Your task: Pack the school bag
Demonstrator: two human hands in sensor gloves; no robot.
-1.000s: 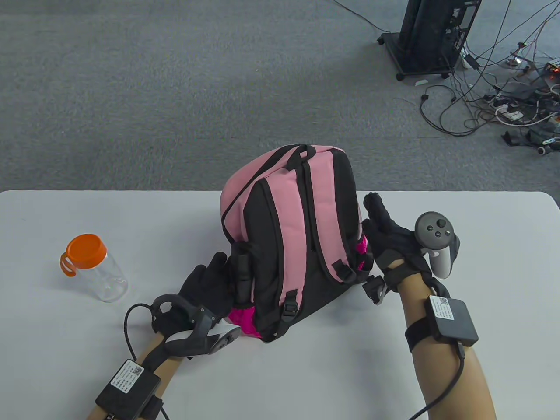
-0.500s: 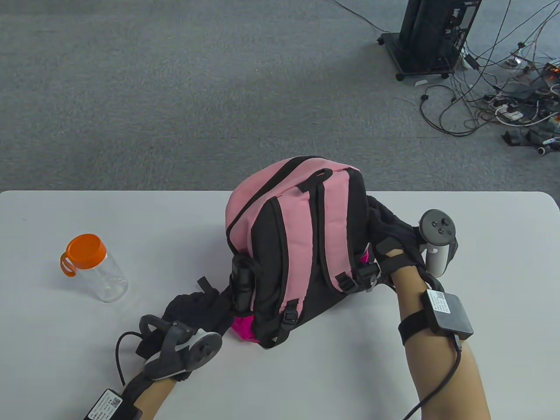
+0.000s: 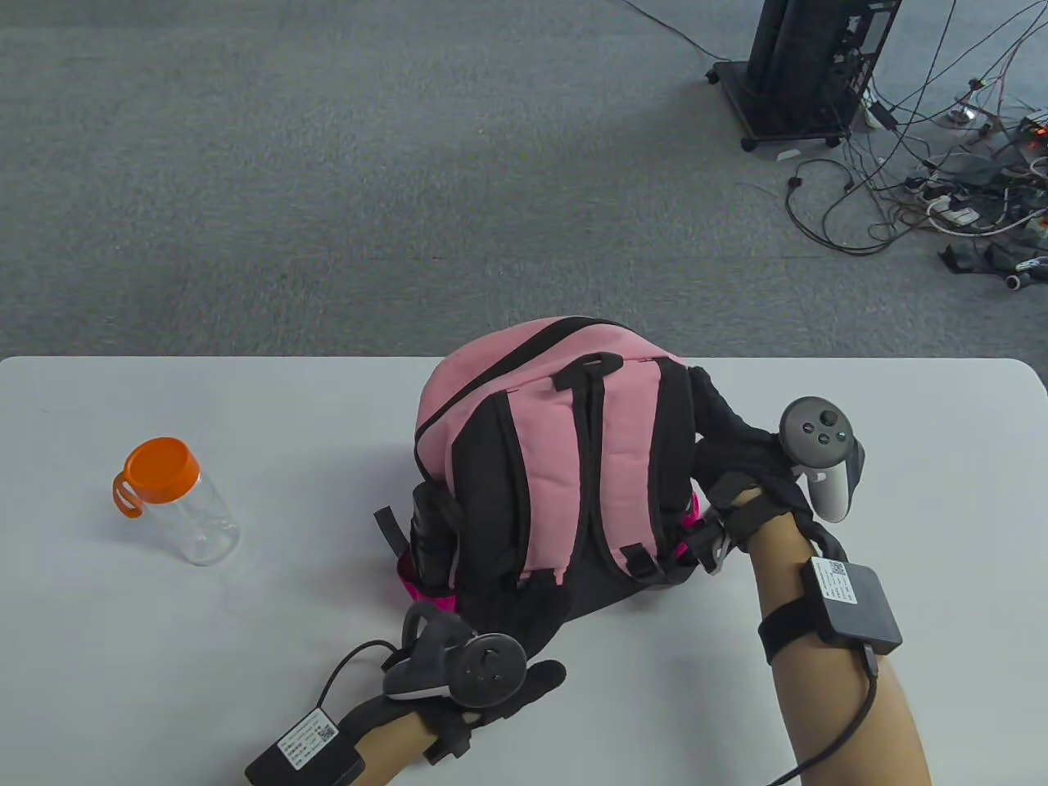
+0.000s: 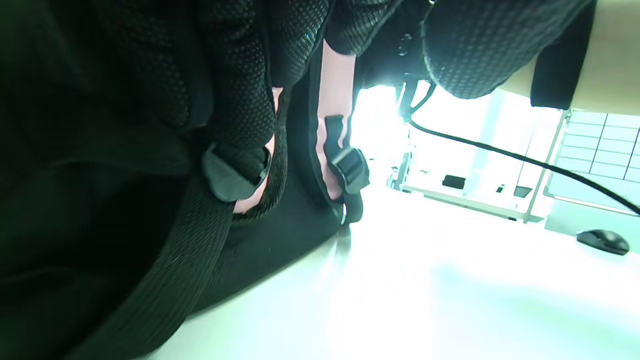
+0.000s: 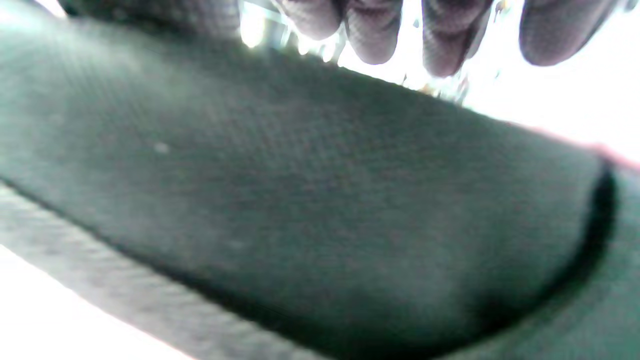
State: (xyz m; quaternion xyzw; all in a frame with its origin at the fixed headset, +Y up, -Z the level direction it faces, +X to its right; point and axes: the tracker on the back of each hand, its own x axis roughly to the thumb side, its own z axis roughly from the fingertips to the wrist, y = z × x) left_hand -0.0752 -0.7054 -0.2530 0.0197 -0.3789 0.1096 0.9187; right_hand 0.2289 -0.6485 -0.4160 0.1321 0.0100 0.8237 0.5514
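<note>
A pink and black backpack (image 3: 548, 458) stands mid-table with its strap side toward me. My left hand (image 3: 524, 630) is at the bag's near bottom edge, fingers on the black fabric and thumb spread to the right. In the left wrist view its fingers (image 4: 240, 100) lie on a lower strap by a buckle (image 4: 350, 167). My right hand (image 3: 725, 434) presses flat against the bag's right side. In the right wrist view its fingertips (image 5: 370, 30) reach past the black fabric (image 5: 320, 200) that fills the frame.
A clear plastic bottle (image 3: 184, 508) with an orange lid stands at the table's left. The table's far edge (image 3: 246, 359) runs just behind the bag. Beyond it lie grey carpet, a black stand (image 3: 806, 65) and cables.
My left hand has moved from the bag's left side pocket round to its near bottom edge. The bag has turned and tipped lower. My right hand has closed in against the bag's right side.
</note>
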